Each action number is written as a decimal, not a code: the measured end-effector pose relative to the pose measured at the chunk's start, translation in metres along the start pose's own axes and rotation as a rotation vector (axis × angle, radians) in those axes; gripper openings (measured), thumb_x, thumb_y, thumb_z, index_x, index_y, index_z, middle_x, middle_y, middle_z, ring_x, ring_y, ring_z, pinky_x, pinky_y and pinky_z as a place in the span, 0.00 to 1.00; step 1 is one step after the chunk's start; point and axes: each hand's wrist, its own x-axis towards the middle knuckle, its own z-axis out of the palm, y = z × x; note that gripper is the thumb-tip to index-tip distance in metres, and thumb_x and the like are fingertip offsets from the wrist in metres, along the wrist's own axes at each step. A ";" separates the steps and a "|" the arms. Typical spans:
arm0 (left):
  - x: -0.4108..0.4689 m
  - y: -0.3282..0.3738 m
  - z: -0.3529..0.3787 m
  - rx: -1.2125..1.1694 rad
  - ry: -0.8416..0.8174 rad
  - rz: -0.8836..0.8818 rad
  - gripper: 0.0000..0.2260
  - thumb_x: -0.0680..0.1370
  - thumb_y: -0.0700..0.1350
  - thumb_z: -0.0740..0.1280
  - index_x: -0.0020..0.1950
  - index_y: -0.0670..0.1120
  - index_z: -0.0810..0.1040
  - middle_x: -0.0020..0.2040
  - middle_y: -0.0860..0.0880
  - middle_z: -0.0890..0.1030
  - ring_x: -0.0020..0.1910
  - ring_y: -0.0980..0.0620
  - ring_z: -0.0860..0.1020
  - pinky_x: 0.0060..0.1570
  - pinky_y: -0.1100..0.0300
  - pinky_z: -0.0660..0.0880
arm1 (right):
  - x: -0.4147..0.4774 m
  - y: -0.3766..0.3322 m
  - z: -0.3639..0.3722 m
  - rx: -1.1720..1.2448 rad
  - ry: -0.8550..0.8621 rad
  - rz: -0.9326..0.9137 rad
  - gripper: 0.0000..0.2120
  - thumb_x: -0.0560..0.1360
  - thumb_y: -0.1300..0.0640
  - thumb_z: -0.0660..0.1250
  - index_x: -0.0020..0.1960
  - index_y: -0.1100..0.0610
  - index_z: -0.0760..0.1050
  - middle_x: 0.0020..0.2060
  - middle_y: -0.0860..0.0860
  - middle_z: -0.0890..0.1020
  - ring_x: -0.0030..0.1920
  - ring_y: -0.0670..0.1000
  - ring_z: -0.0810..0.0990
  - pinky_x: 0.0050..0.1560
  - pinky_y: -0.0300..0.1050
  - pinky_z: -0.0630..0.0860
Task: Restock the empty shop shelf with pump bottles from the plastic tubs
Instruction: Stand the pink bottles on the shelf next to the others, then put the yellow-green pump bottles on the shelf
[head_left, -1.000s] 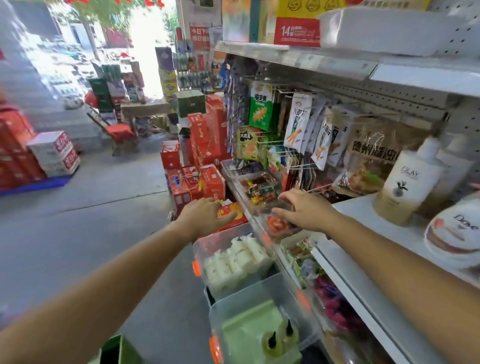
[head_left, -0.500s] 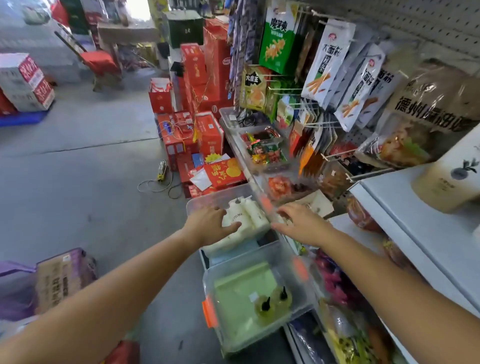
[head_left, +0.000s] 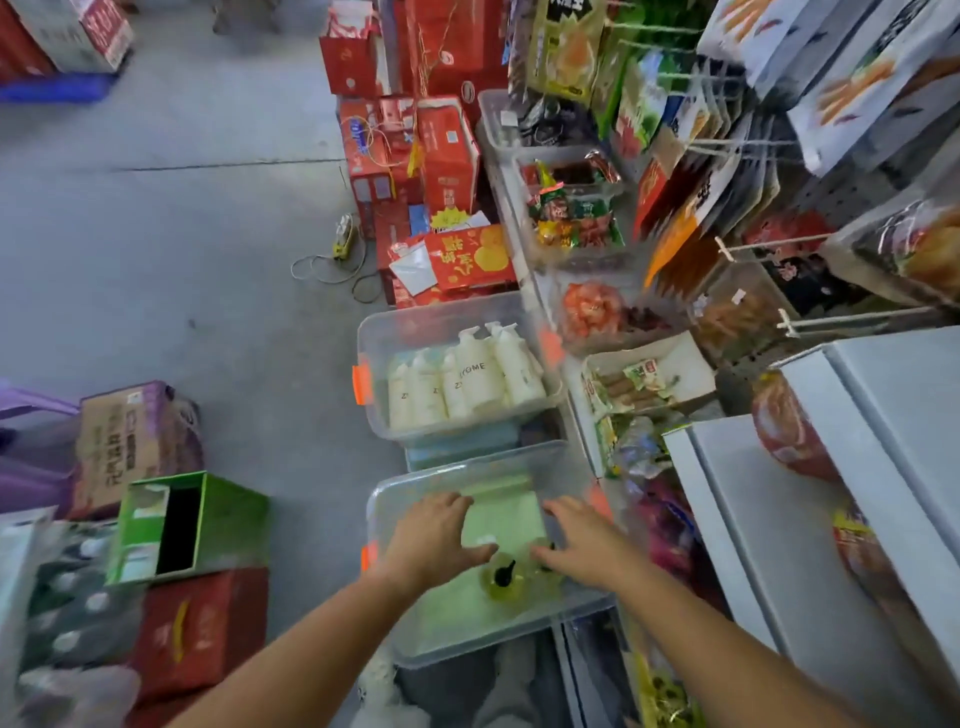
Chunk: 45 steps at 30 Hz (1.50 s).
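Grey floor (head_left: 182, 234) fills the shop on my left side, and it looks smooth. Red boxes (head_left: 447, 150) sit in a pile far in front of me. Snack bags (head_left: 571, 47) hang on hooks up high on my right. A green box (head_left: 192, 525) lies on its side by my left arm.

Two see-through tubs sit on the floor in front of me, one behind the other. The far tub (head_left: 441, 312) holds a row of white pump bottles (head_left: 467, 384), packed side by side. The near tub (head_left: 467, 467) has a green bottom. Two little yellow-green bottles (head_left: 501, 584) with black pump tops stand in it, close together, near the front.

Both my hands are inside the near tub, right by those two little bottles. My left hand (head_left: 431, 540) is flat, with the fingers spread a bit, and its thumb is just beside the left bottle. My right hand (head_left: 582, 545) is flat too, with straight fingers. It covers most of the right bottle, so only the black top peeks out. I cannot tell if my hands touch the bottles. Neither hand holds anything.

The white shelf (head_left: 893, 415) is on my right, higher than the tubs and well apart from my hands. The picture is a bit blurry.
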 end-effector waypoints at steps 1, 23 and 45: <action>0.004 0.000 0.015 -0.012 -0.011 -0.002 0.37 0.75 0.68 0.64 0.77 0.47 0.66 0.74 0.48 0.71 0.72 0.46 0.70 0.70 0.52 0.68 | 0.007 0.011 0.010 -0.016 -0.016 0.000 0.37 0.72 0.34 0.65 0.75 0.50 0.63 0.71 0.48 0.70 0.68 0.51 0.71 0.65 0.51 0.73; 0.076 -0.025 0.213 -0.041 -0.201 0.131 0.47 0.67 0.46 0.81 0.80 0.50 0.57 0.78 0.45 0.63 0.72 0.42 0.68 0.70 0.51 0.67 | 0.108 0.097 0.152 -0.050 -0.106 0.067 0.43 0.69 0.60 0.77 0.77 0.48 0.60 0.77 0.51 0.56 0.72 0.58 0.67 0.69 0.54 0.71; 0.090 -0.030 0.191 -0.181 -0.134 0.088 0.45 0.63 0.47 0.81 0.76 0.55 0.63 0.74 0.53 0.70 0.61 0.42 0.78 0.56 0.52 0.77 | 0.115 0.087 0.134 -0.161 -0.044 0.000 0.40 0.68 0.59 0.74 0.74 0.45 0.60 0.68 0.51 0.65 0.62 0.58 0.75 0.53 0.53 0.78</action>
